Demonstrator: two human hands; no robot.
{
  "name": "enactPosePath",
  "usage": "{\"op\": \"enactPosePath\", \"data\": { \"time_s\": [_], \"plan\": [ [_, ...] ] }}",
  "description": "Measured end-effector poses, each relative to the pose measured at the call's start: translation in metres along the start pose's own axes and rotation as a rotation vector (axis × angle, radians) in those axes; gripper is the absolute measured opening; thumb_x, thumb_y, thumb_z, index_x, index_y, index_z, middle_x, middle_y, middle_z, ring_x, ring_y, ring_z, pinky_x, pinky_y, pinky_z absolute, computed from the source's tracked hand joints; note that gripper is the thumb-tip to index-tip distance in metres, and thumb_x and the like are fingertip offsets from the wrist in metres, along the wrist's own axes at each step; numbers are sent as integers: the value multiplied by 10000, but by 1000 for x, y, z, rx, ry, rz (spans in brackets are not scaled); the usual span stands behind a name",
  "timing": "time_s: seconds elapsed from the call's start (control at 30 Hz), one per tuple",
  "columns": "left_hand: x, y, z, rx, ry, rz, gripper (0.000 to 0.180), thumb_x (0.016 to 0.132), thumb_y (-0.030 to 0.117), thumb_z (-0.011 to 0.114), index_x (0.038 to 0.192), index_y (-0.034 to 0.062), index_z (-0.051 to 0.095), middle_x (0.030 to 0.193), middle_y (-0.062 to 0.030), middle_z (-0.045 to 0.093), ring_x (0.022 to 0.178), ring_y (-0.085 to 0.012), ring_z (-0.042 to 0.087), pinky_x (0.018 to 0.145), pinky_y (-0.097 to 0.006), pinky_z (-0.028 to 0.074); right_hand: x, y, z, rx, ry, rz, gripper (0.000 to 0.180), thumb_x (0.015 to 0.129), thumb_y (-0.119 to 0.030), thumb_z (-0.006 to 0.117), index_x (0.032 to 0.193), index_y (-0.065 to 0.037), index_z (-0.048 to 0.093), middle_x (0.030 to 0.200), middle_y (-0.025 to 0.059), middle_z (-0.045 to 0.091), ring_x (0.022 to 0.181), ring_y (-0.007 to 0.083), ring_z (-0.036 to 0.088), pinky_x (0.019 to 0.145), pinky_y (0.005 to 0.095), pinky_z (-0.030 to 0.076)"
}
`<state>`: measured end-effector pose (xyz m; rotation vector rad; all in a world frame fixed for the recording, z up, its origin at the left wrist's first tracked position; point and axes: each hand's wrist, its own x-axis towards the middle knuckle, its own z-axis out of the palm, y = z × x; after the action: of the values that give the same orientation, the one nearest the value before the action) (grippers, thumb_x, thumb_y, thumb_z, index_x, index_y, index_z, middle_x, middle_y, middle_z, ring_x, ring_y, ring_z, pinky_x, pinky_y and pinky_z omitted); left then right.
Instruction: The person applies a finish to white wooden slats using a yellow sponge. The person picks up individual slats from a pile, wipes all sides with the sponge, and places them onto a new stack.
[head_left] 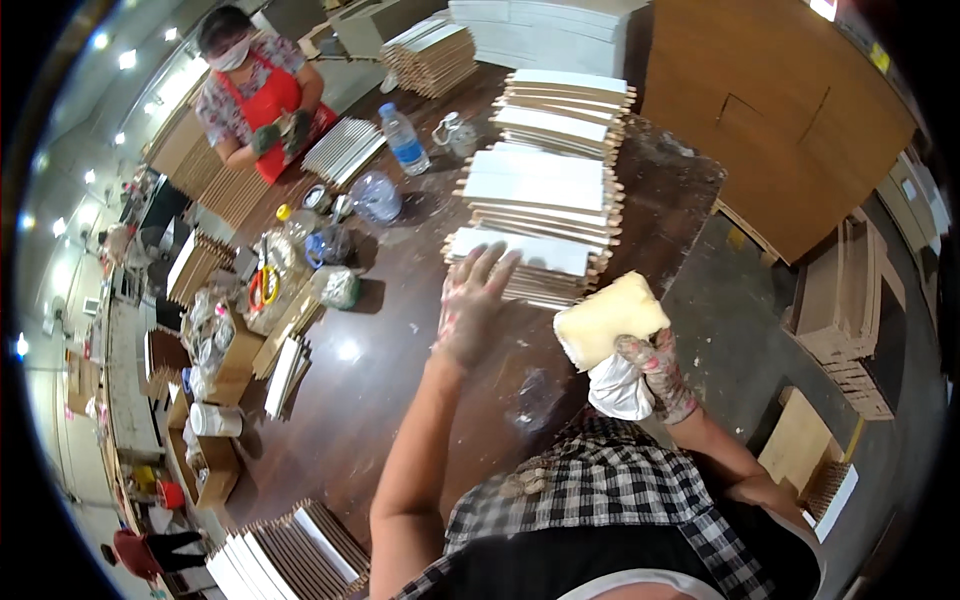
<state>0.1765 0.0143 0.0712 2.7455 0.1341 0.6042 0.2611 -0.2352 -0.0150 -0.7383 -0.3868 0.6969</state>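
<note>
The left hand (pixel 470 305) is lying flat and open, fingers spread, on the front edge of the nearest stack of white-faced boards (pixel 525 262), holding nothing. Just to the right of this stack, the right hand (pixel 655 368) is closing around a pale yellow sponge block (pixel 608 320) with a white cloth (pixel 618 388) hanging under it; the block is hovering beside the stack and is not touching it. I judge the work is only partly done: behind this stack two more stacks of the same boards are waiting, and another pile is lying far in front of it, near the lower edge. The top board is looking clean and white, with wooden slat ends showing along its sides
</note>
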Motion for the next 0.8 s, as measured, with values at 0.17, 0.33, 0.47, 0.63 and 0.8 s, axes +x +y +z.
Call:
{"op": "enactPosePath", "data": {
  "time_s": [0.17, 0.33, 0.47, 0.63, 0.8],
  "plan": [
    [45, -19, 35, 201, -203, 160, 666, 659, 190, 742, 1269, 152, 478, 1179, -101, 503, 1135, -304, 430, 969, -448, 328, -7, -42, 7, -41, 287, -117, 349, 797, 49, 599, 1137, 13, 530, 1006, 113, 627, 887, 185, 628, 840, 311, 517],
    [26, -11, 11, 50, -245, 15, 545, 672, 93, 706, 1192, 140, 549, 1076, -126, 536, 1022, -333, 487, 882, -412, 412, -3, -48, -18, -96, 329, -90, 293, 810, 34, 591, 1101, 44, 550, 997, 122, 632, 918, 188, 627, 792, 286, 528],
    [-24, 9, 11, -1083, 179, -766, 297, 839, 138, 565, 1100, 5, 517, 843, -108, 578, 761, -199, 589, 658, -312, 508, 4, -20, -88, 343, 199, 199, 402, 848, -142, 588, 1165, 77, 473, 1025, 214, 600, 856, 228, 635, 636, 257, 526],
    [-82, 25, 11, -1371, 298, -879, 392, 851, 327, 560, 1047, -8, 506, 812, -122, 581, 679, -205, 591, 593, -329, 517, 36, -28, 8, 28, -152, 211, 487, 740, -92, 698, 1164, 4, 479, 962, 152, 620, 766, 172, 636, 544, 213, 519],
    [-110, 47, 16, -1133, 519, -859, 213, 732, 78, 567, 929, 12, 522, 788, -131, 590, 775, -319, 601, 855, -420, 442, 48, 8, 49, -499, -660, -382, 593, 675, -222, 772, 1166, -43, 492, 1020, 130, 614, 819, 196, 647, 652, 283, 577]
  ]
}}
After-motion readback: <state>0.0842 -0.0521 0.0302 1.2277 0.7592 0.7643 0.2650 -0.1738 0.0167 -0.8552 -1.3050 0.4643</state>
